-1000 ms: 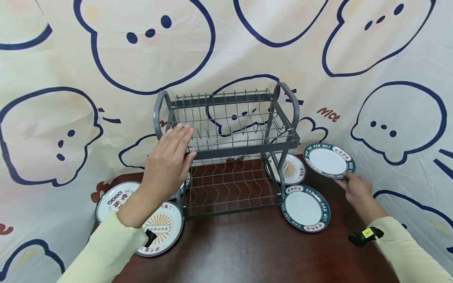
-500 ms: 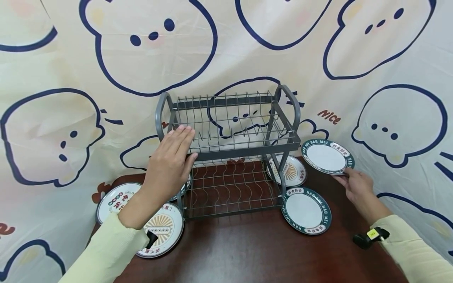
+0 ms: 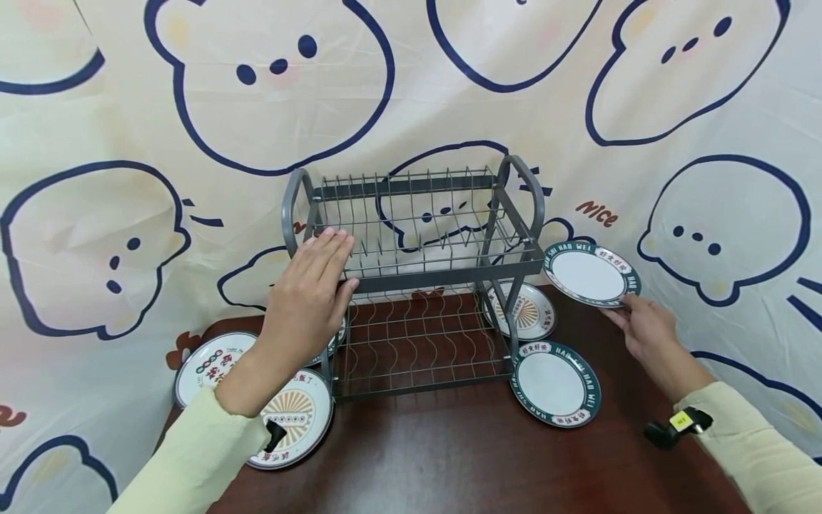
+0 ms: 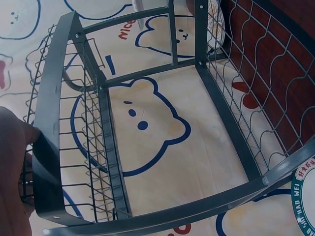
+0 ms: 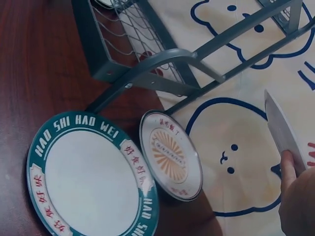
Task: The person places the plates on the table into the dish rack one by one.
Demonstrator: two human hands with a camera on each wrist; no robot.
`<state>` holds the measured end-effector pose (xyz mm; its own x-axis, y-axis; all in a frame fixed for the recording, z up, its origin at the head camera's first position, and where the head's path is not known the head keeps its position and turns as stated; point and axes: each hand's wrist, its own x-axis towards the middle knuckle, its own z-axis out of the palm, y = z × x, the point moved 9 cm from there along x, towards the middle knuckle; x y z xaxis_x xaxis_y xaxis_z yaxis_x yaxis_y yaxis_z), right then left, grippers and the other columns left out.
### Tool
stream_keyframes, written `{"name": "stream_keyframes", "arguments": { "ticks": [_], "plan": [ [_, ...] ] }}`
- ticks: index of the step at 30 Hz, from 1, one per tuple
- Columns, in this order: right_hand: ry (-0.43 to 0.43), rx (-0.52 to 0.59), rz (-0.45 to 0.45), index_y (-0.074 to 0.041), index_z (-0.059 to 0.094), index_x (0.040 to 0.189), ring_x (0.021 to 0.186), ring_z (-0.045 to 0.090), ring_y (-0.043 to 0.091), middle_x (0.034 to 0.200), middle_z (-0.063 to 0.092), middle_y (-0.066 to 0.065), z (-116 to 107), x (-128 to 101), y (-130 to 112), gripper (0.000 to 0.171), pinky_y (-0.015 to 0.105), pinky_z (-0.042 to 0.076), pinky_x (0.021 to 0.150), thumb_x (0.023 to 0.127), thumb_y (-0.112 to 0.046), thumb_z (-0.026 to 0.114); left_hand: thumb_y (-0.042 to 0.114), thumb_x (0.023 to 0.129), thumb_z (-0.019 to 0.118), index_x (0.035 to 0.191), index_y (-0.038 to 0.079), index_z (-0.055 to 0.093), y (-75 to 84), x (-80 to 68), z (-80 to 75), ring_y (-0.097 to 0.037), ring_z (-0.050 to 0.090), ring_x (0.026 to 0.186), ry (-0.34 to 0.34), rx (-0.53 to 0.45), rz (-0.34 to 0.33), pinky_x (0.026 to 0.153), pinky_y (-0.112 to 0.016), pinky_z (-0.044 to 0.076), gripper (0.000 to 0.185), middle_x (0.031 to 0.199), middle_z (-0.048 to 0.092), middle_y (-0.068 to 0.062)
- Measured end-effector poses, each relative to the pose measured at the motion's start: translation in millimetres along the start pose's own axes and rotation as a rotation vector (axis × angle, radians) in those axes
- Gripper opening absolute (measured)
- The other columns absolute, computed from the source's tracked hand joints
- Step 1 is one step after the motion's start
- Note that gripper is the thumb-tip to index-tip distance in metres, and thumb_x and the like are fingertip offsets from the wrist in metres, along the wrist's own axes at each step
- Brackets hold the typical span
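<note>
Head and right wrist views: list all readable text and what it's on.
"HAO SHI HAO WEI": green rim of the plate lying flat on the table.
"HAO WEI" readable: rim of the same-style plate held in the right hand.
"Nice": red script on the cartoon backdrop cloth.
Chinese characters on the green rims and on the sunburst plates: too small to read reliably.

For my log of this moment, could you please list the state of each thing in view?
Dish rack: upright, both tiers bare.
Lifted plate: tilted in the air beside the rack.
Right hand: pinches the lifted plate's rim.
Left hand: flat on the rack's upper tier.
Green-rimmed plate: flat on the table.
</note>
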<state>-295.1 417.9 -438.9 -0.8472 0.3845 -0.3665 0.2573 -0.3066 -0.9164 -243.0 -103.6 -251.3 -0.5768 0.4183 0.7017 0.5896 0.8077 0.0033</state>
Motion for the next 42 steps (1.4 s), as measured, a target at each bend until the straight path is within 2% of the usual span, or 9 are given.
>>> {"name": "stream_keyframes", "arguments": {
  "ticks": [4, 8, 11, 18, 21, 26, 36, 38, 42],
  "plan": [
    [0.0, 0.006, 0.007, -0.021, 0.014, 0.166, 0.117, 0.059, 0.005, 0.137, 0.047, -0.006, 4, -3, -10, 0.069, 0.023, 0.054, 0.099, 0.108, -0.023, 0.05, 0.018, 0.097, 0.069, 0.147, -0.003, 0.052, -0.2, 0.0, 1.3, -0.036, 0.046, 0.147, 0.001, -0.006, -0.001, 0.124, -0.051, 0.035, 0.056, 0.152, 0.053, -0.021],
    [-0.018, -0.008, 0.009, -0.022, 0.014, 0.165, 0.1, 0.067, -0.002, 0.12, 0.05, -0.009, 10, -4, -21, 0.069, 0.022, 0.053, 0.099, 0.108, -0.026, 0.052, 0.018, 0.098, 0.069, 0.147, -0.003, 0.052, -0.4, -0.2, 2.3, -0.036, 0.046, 0.146, 0.0, -0.011, -0.001, 0.125, -0.05, 0.034, 0.056, 0.152, 0.054, -0.02],
    [-0.033, -0.027, 0.004, -0.022, 0.013, 0.165, 0.087, 0.07, -0.004, 0.117, 0.051, -0.009, 16, -6, -31, 0.069, 0.02, 0.052, 0.099, 0.108, -0.028, 0.051, 0.018, 0.098, 0.069, 0.147, -0.003, 0.052, -0.9, -0.1, 2.6, -0.036, 0.046, 0.146, 0.0, -0.012, -0.002, 0.125, -0.05, 0.034, 0.055, 0.152, 0.054, -0.021],
    [-0.058, 0.027, -0.018, -0.021, 0.016, 0.165, 0.087, 0.071, 0.002, 0.12, 0.05, -0.005, 29, -13, -54, 0.07, 0.025, 0.053, 0.1, 0.107, -0.024, 0.054, 0.018, 0.098, 0.069, 0.146, -0.003, 0.052, -1.6, 1.2, 2.9, -0.036, 0.046, 0.147, 0.0, -0.011, 0.002, 0.125, -0.05, 0.034, 0.055, 0.152, 0.054, -0.02],
    [-0.07, 0.021, -0.045, -0.018, 0.017, 0.165, 0.1, 0.07, 0.005, 0.121, 0.051, -0.004, 34, -16, -63, 0.071, 0.025, 0.052, 0.1, 0.106, -0.025, 0.055, 0.018, 0.098, 0.069, 0.146, -0.003, 0.052, -1.4, 1.6, 3.2, -0.036, 0.046, 0.147, -0.004, -0.008, 0.004, 0.125, -0.05, 0.034, 0.055, 0.152, 0.053, -0.02],
    [-0.071, -0.034, -0.074, -0.017, 0.014, 0.165, 0.123, 0.06, 0.01, 0.12, 0.05, -0.005, 43, -20, -76, 0.073, 0.024, 0.051, 0.103, 0.105, -0.029, 0.055, 0.019, 0.098, 0.068, 0.147, -0.003, 0.051, -0.6, 1.2, 3.1, -0.036, 0.045, 0.148, -0.017, 0.003, 0.02, 0.125, -0.05, 0.034, 0.056, 0.153, 0.052, -0.02],
    [-0.126, -0.041, -0.113, -0.017, 0.015, 0.164, 0.093, 0.072, 0.002, 0.123, 0.052, -0.005, 63, -30, -105, 0.074, 0.022, 0.054, 0.098, 0.105, -0.028, 0.057, 0.02, 0.098, 0.068, 0.148, -0.002, 0.05, -2.1, -0.5, -1.1, -0.036, 0.046, 0.146, -0.036, 0.028, 0.067, 0.122, -0.052, 0.039, 0.057, 0.153, 0.052, -0.021],
    [-0.122, -0.032, -0.119, -0.02, 0.016, 0.165, 0.098, 0.072, 0.004, 0.124, 0.052, -0.005, 65, -32, -112, 0.076, 0.022, 0.055, 0.097, 0.104, -0.028, 0.059, 0.02, 0.098, 0.068, 0.148, -0.003, 0.05, -1.6, -0.5, -1.7, -0.036, 0.046, 0.146, -0.034, 0.03, 0.075, 0.121, -0.052, 0.039, 0.057, 0.153, 0.052, -0.021],
    [-0.085, -0.027, -0.135, -0.022, 0.018, 0.164, 0.125, 0.062, 0.012, 0.127, 0.053, -0.005, 68, -34, -127, 0.078, 0.023, 0.056, 0.096, 0.101, -0.029, 0.063, 0.019, 0.099, 0.067, 0.149, -0.002, 0.049, -1.5, -1.0, -2.5, -0.036, 0.046, 0.147, -0.034, 0.027, 0.083, 0.122, -0.052, 0.038, 0.058, 0.154, 0.051, -0.021]
  ]
}}
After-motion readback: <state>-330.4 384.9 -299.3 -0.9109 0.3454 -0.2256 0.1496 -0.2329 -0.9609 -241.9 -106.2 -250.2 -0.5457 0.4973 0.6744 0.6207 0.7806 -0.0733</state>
